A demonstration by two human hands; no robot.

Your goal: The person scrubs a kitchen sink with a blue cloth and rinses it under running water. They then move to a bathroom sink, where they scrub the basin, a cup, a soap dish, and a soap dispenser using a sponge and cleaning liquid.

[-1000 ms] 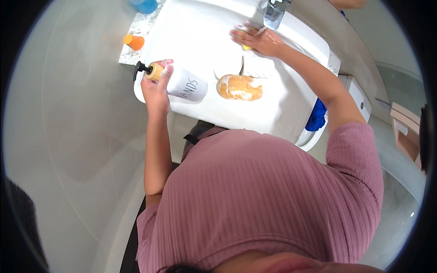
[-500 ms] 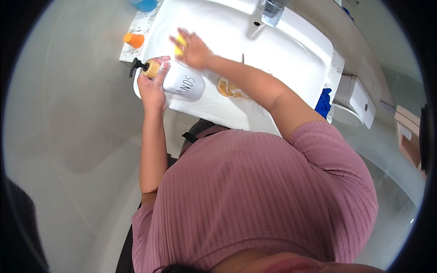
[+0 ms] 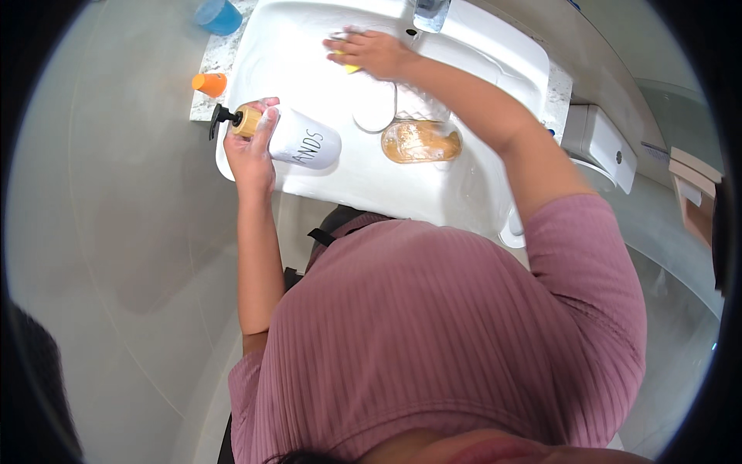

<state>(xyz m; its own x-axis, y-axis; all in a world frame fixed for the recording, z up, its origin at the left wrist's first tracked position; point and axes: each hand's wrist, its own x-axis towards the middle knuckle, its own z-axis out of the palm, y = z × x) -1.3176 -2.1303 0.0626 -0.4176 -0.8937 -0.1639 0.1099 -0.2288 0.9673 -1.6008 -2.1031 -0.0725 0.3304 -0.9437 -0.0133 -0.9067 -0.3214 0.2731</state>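
Observation:
My left hand (image 3: 253,151) is wrapped round the neck end of a white soap dispenser bottle (image 3: 309,141), which lies tilted with its black pump and wooden collar (image 3: 247,121) pointing left. Suds show on the left fingers. Over the far part of the white sink (image 3: 278,58), my right hand (image 3: 375,54) presses a yellow sponge (image 3: 349,66) under its fingers, most of it hidden. In the basin between the hands and the near rim lie a wet amber oval dish (image 3: 421,142), a round white piece (image 3: 374,108) and a clear textured item (image 3: 421,104).
A chrome faucet (image 3: 431,14) stands at the sink's far side. An orange cup (image 3: 209,84) and a blue cup (image 3: 219,17) sit on the marbled counter at the left. To the right is a white toilet (image 3: 597,147), with a wooden holder (image 3: 692,193) beyond.
My right hand has moved right and farther away with the sponge, from beside the bottle toward the faucet. The amber dish and white piece now show fully. The left hand still holds the bottle.

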